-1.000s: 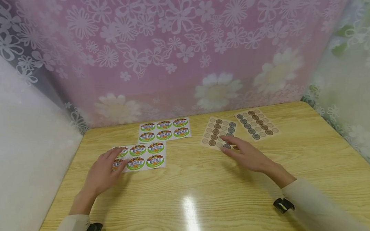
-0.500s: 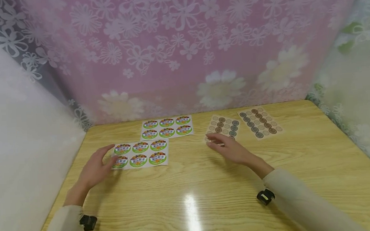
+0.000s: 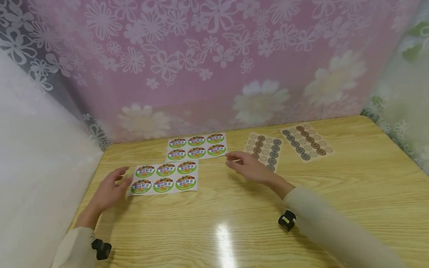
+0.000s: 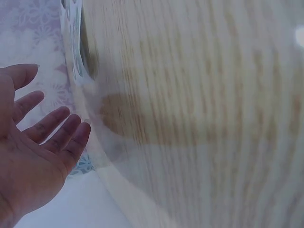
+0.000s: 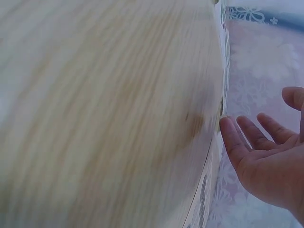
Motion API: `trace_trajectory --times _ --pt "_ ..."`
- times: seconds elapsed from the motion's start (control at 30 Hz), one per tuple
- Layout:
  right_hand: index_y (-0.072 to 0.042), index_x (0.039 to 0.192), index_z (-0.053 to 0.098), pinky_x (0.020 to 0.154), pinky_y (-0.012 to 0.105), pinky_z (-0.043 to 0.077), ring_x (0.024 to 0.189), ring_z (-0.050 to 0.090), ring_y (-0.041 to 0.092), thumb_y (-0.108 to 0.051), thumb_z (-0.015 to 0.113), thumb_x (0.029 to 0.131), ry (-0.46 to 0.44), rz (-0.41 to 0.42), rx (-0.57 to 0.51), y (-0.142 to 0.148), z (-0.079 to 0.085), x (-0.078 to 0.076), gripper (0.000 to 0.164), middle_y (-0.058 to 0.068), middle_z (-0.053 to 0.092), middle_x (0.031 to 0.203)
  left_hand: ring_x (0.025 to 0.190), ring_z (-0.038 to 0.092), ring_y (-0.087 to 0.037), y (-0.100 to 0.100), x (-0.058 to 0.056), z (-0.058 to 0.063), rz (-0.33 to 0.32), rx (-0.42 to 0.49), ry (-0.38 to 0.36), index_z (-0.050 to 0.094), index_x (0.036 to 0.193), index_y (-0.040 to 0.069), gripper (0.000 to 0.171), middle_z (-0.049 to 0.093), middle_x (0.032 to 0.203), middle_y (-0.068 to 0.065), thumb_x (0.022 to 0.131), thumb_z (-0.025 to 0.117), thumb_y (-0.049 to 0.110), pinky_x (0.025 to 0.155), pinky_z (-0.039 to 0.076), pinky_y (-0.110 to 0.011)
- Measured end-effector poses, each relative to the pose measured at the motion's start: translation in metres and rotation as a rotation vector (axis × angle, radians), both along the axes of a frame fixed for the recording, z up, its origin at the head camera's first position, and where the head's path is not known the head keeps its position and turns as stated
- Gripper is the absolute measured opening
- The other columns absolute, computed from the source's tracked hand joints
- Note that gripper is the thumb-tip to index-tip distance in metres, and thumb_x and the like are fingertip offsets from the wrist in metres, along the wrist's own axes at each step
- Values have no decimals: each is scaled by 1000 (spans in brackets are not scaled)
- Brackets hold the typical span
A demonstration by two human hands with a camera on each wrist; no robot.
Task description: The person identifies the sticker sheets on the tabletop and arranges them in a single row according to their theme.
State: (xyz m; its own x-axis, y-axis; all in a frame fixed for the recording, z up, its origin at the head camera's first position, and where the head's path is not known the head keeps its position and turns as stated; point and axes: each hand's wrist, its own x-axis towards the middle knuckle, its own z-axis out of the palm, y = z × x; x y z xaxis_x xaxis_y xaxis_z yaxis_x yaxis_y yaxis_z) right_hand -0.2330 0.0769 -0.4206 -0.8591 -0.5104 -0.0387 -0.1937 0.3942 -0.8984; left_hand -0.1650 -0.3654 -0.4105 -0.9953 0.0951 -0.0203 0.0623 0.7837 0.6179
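Fingers parted and softly bent around nothing, a person's left hand (image 3: 110, 190) is poised at the left of the frame, thumb and fingertips just beside the left edge of a white rectangular paper sheet of six oval fruit labels in green, red and white (image 3: 164, 178). The right hand (image 3: 250, 167), near the centre, is likewise unburdened, its fingers (image 5: 232, 137) lightly curved and grasping nothing; their tips appear close to the lower right corner of a second, matching white rectangular label sheet (image 3: 196, 146), though whether they touch it cannot be told. The two white sheets lie flat left of centre, one above the other in the frame, the lower set farther left, their facing edges meeting or nearly so. Right of centre, partly covered by the right hand, is a beige rectangular sheet of small round tan, brown and grey stickers (image 3: 267, 147); a similar tilted beige sticker sheet (image 3: 306, 142) lies apart, farther right. Cream long sleeves (image 3: 333, 220) enter from the lower corners, a small black device (image 3: 287, 220) at each wrist. All four sheets rest on a yellow wood-grain table (image 3: 186, 231), backed across the top of the frame by a pink fabric curtain with white flowers (image 3: 211, 70).
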Motion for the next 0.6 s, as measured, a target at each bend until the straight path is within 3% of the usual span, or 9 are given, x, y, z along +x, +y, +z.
trace_trajectory --times 0.27,0.6 --pt "-5 141 46 89 41 47 116 53 27 -31 52 100 -56 12 22 -34 0 -4 49 11 50 134 120 42 -48 -2 -13 -2 27 -22 -43 32 145 -4 57 38 137 -32 102 47 29 91 40 -59" --pt "-2 139 47 89 41 47 115 52 27 -25 55 99 -11 -12 73 -72 1 -5 47 13 48 137 117 45 -47 -2 -29 -7 27 -52 -64 31 144 -7 57 42 131 -33 101 49 27 90 40 -58"
